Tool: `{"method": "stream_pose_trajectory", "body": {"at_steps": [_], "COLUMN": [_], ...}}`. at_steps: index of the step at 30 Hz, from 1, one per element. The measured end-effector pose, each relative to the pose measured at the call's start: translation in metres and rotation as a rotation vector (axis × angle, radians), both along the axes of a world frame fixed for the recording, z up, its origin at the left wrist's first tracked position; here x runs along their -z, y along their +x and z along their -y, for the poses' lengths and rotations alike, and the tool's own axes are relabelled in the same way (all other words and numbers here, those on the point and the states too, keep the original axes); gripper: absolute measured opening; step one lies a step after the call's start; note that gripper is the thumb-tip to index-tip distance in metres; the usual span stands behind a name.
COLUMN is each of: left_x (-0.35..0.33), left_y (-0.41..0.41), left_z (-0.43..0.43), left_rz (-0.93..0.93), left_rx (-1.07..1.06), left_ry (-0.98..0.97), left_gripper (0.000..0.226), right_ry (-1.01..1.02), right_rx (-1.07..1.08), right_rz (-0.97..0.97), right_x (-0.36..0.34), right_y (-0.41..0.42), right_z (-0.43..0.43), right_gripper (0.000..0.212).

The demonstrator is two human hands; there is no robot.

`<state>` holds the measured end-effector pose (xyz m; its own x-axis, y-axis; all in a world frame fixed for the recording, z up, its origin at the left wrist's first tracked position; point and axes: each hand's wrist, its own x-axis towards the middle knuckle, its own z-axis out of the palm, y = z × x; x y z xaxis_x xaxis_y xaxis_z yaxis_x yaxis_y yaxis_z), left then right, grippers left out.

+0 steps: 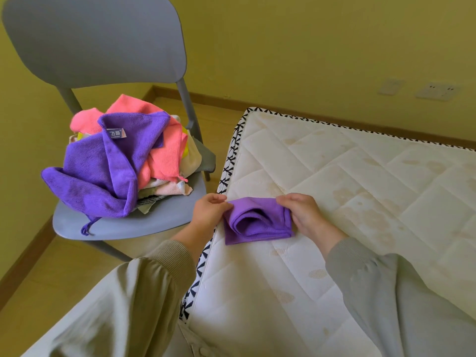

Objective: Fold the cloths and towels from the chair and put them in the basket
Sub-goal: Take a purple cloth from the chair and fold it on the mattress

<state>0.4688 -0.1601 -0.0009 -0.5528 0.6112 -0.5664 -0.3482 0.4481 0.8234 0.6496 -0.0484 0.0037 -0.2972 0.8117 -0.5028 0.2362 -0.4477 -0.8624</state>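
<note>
Left hand: the left hand (pixel 210 210), in a grey-green ribbed-cuff sleeve (pixel 164 264), reaches over the near-left edge of the bed. Its grip is closed, thumb and fingers pinching the far-left corner of a small purple microfibre cloth (pixel 257 224).

Right hand: the right hand (pixel 302 212) has its fingers curled over the cloth's far-right corner, the grip clamped on that edge.

Cloth in work: the small purple microfibre cloth lies partly folded on the mattress between the two hands. Its layers are doubled over and bulge in a loose roll at the middle, and its near edge lies flat on the quilting.

Bed: a white quilted mattress (pixel 360 176) with faint tan stains. Its rim is piped in a black-and-white pattern, and it fills the right and near side of the scene.

Chair: a grey plastic chair with a rounded back (pixel 98 39) stands on the left, just beside the mattress corner.

Pile: on the chair's seat sits an unfolded heap. A large crumpled purple towel with a sewn label (pixel 103 171) is on top and to the left, coral-pink cloths (pixel 164 155) are behind and to the right, and cream and pale towels (pixel 192 157) lie beneath.

Room: yellow-green wall (pixel 309 47), light wooden floor (pixel 38 279), and two white wall sockets (pixel 438 91) at the far right.
</note>
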Motion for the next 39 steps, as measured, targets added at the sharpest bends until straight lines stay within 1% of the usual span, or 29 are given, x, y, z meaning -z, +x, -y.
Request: {"method": "stream_pose_trajectory", "body": {"at_steps": [1, 3, 5, 7, 9, 11, 13, 14, 15, 17, 19, 21, 23, 24, 26, 29, 30, 34, 39], "left_x": [0.000, -0.005, -0.012, -0.015, -0.013, -0.011, -0.011, -0.012, -0.013, -0.016, -0.017, -0.015, -0.011, -0.009, -0.005, -0.004, -0.004, -0.007, -0.009], "left_y": [0.001, 0.005, 0.009, 0.012, 0.012, 0.010, 0.009, 0.009, 0.008, 0.008, 0.008, 0.008, 0.011, 0.014, 0.020, 0.023, 0.023, 0.021, 0.014], "left_z": [0.000, 0.001, 0.003, 0.005, 0.007, 0.007, 0.008, 0.009, 0.010, 0.012, 0.012, 0.014, 0.016, 0.018, 0.020, 0.019, 0.018, 0.012, 0.005], "left_rz": [-0.041, -0.077, -0.076, -0.102, -0.172, -0.219, -0.172, -0.134, -0.113, -0.119, -0.157, -0.221, -0.262, -0.267, -0.313, -0.448, -0.462, -0.387, -0.398], "left_rx": [0.001, 0.016, 0.076, 0.175, 0.221, 0.212, 0.164, 0.147, 0.139, 0.145, 0.151, 0.171, 0.199, 0.212, 0.236, 0.236, 0.221, 0.123, 0.140], "left_ry": [-0.016, -0.057, -0.131, -0.220, -0.256, -0.250, -0.198, -0.167, -0.139, -0.091, -0.040, -0.025, -0.050, -0.060, -0.067, -0.061, -0.057, 0.004, 0.033], "left_gripper": [0.019, 0.028, 0.041, 0.053, 0.066, 0.069, 0.065, 0.064, 0.063, 0.061, 0.061, 0.061, 0.062, 0.063, 0.063, 0.061, 0.059, 0.055, 0.052], "right_ry": [0.060, 0.142, 0.188, 0.179, 0.114, -0.031, -0.203, -0.253, -0.254, -0.138, 0.080, 0.196, 0.205, 0.201, 0.210, 0.260, 0.274, 0.362, 0.408], "right_rx": [-0.037, -0.055, -0.003, 0.070, 0.104, 0.106, 0.078, 0.030, -0.008, -0.015, -0.003, -0.044, -0.087, -0.099, -0.102, -0.097, -0.092, -0.081, -0.108], "right_rz": [0.081, 0.184, 0.239, 0.259, 0.263, 0.203, 0.121, 0.119, 0.125, 0.108, 0.143, 0.187, 0.256, 0.289, 0.333, 0.351, 0.350, 0.334, 0.342], "right_x": [0.002, 0.001, -0.001, 0.001, 0.003, 0.005, 0.000, -0.003, -0.006, -0.007, -0.007, -0.004, 0.003, 0.007, 0.013, 0.015, 0.014, 0.008, 0.003], "right_y": [0.001, 0.001, -0.001, -0.001, -0.001, -0.001, -0.001, -0.001, -0.001, -0.001, -0.001, 0.000, 0.002, 0.004, 0.007, 0.006, 0.004, -0.002, -0.008], "right_z": [0.001, 0.006, 0.009, 0.011, 0.011, 0.011, 0.016, 0.018, 0.020, 0.018, 0.015, 0.014, 0.017, 0.018, 0.021, 0.022, 0.022, 0.018, 0.004], "right_gripper": [0.020, 0.030, 0.037, 0.040, 0.034, 0.029, 0.017, 0.010, 0.007, 0.008, 0.006, 0.012, 0.009, 0.011, 0.022, 0.026, 0.028, 0.026, 0.035]}}
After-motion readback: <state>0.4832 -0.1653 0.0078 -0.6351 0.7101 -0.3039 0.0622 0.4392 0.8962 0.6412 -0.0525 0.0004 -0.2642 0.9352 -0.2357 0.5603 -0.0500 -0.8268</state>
